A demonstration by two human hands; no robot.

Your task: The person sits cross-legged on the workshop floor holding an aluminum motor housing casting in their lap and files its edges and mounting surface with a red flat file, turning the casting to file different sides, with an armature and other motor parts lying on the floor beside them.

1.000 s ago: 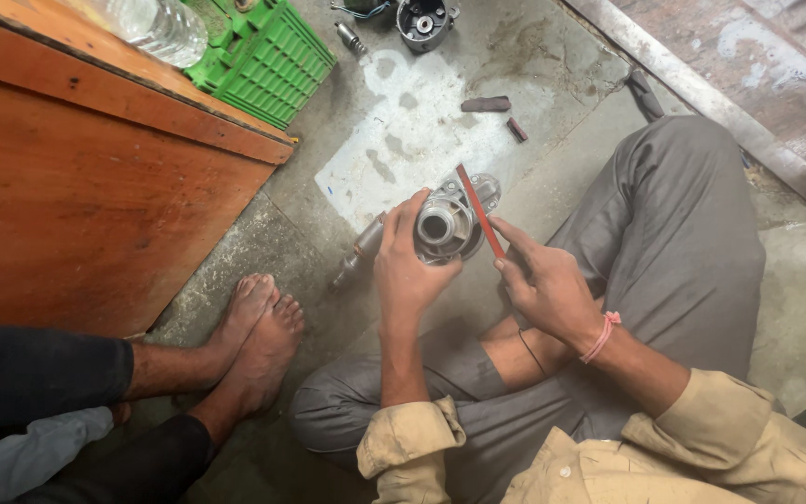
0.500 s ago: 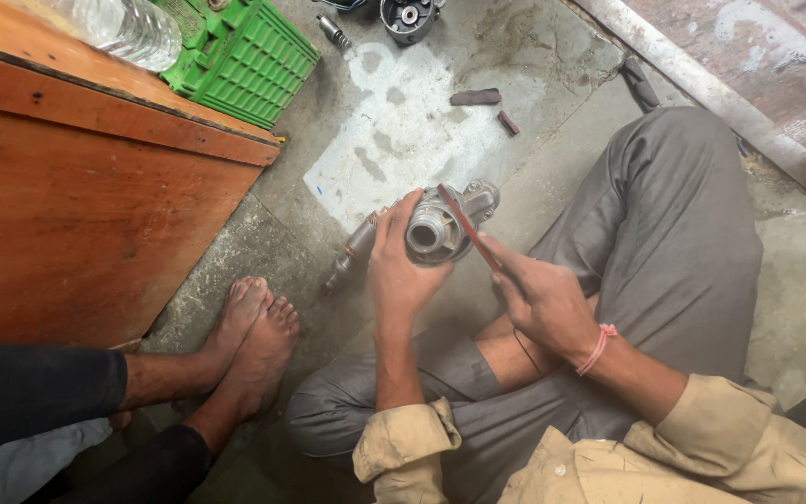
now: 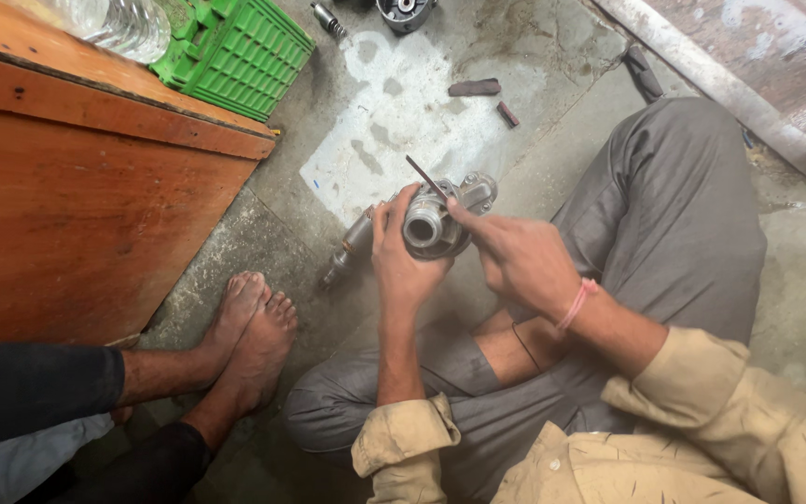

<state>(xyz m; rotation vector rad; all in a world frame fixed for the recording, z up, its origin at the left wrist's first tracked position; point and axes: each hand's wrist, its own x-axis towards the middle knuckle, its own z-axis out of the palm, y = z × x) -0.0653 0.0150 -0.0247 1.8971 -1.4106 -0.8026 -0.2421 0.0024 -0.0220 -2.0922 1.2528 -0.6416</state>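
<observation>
A green slatted plastic crate [image 3: 235, 51] sat at eleven o'clock on the wooden bench [image 3: 76, 187], with a clear plastic bottle [image 3: 118, 23] lying just beside it; I couldn't tell what either held. Low on the concrete floor [image 3: 375, 121], the left hand [image 3: 403, 257] was wrapped around a grey metal engine part [image 3: 431, 224], held up near the middle. The right hand [image 3: 515, 257] pinched a thin dark rod [image 3: 424, 175] against the part's round opening. Another person's bare feet [image 3: 249, 327] rested at eight o'clock.
</observation>
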